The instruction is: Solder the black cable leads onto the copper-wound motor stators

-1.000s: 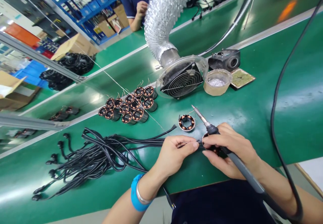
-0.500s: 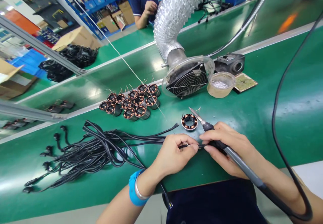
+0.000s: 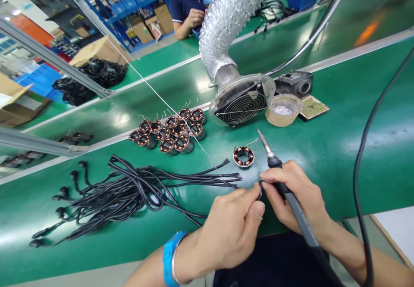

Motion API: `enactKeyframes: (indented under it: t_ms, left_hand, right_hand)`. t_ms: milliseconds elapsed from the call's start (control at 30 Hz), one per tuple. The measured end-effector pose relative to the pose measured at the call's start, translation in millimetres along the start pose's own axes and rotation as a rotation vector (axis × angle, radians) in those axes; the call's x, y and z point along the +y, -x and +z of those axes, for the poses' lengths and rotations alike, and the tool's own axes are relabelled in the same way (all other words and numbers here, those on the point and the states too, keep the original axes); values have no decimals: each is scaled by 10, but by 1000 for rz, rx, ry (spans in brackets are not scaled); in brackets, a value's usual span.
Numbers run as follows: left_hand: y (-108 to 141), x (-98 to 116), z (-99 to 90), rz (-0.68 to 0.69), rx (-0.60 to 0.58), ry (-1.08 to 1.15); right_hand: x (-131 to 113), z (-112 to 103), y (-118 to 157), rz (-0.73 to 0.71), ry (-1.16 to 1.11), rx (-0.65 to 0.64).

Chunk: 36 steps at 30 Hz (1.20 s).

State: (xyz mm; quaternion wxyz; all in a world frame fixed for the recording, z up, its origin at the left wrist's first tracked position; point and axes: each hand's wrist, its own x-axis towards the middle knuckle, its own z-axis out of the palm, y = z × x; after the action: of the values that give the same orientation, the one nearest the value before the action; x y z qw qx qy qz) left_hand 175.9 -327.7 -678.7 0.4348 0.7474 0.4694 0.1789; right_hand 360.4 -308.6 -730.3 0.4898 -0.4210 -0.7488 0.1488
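My left hand (image 3: 234, 224) pinches a short dark cable piece (image 3: 260, 191) near the table's front edge, and a thin wire end shows beside the thumb. My right hand (image 3: 299, 196) is wrapped round a soldering iron (image 3: 274, 161), its metal tip pointing up and away; its thumb and index finger also touch the dark piece. Beyond the hands a single copper-wound stator (image 3: 243, 157) lies on the green table, its thin leads reaching toward the iron's tip. A thin solder wire (image 3: 164, 101) runs diagonally down from the upper left toward my left hand.
Black cables with plugs (image 3: 129, 192) lie to the left. Several stators (image 3: 174, 129) stand behind them. A fume fan (image 3: 242, 106) with a silver duct (image 3: 220, 32), a round tub (image 3: 283, 109) and a sponge tray (image 3: 313, 107) are farther back. Across the bench sits another person (image 3: 190, 7).
My left hand has moved toward me and turned, uncovering the cable ends behind it. The iron has shifted right, its tip now farther from the single stator.
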Motion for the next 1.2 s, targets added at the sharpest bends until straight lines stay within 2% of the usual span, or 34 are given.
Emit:
enactKeyframes:
  t_ms: [33, 100, 167, 233, 300, 367, 500, 533, 667, 733, 900, 967, 1100, 1200]
  left_hand:
    - [-21, -29, -38, 1, 3, 16]
    - [-127, -133, -128, -46, 91, 44]
    - [-285, -260, -210, -159, 231, 7]
    - [-429, -349, -260, -260, 286, -90]
    - [-499, -359, -262, -280, 247, -175]
    - [-476, -298, -219, -244, 176, -170]
    - [-314, -175, -109, -163, -27, 24]
    - [-297, -177, -96, -147, -40, 65]
    - [-420, -272, -110, -162, 121, 95]
    - [-545, -304, -140, -169, 155, 57]
    - [-759, -266, -250, -142, 66, -175]
    - [-792, -249, -303, -153, -3, -166]
    - [-880, -250, -343, -180, -194, 152]
    - [-942, -260, -272, -287, -206, 499]
  right_hand:
    - [14, 1, 38, 20, 13, 2]
    - [39, -21, 129, 75, 28, -13]
    - [50, -70, 215, 115, 5, -39]
    - [59, -141, 261, 128, -72, -72]
    - [90, -214, 245, 142, -99, -85]
    - [159, -270, 180, 159, -48, -71]
    - [362, -325, 53, 165, 28, -156]
    - [406, -334, 41, 159, 26, -185]
    - [492, -366, 27, 107, -15, -248]
    - [495, -365, 14, 69, -27, -274]
    - [483, -302, -20, 39, 3, -275]
    - [488, -282, -21, 30, 7, -254]
    - [505, -262, -18, 14, 6, -235]
    - [505, -245, -23, 17, 19, -241]
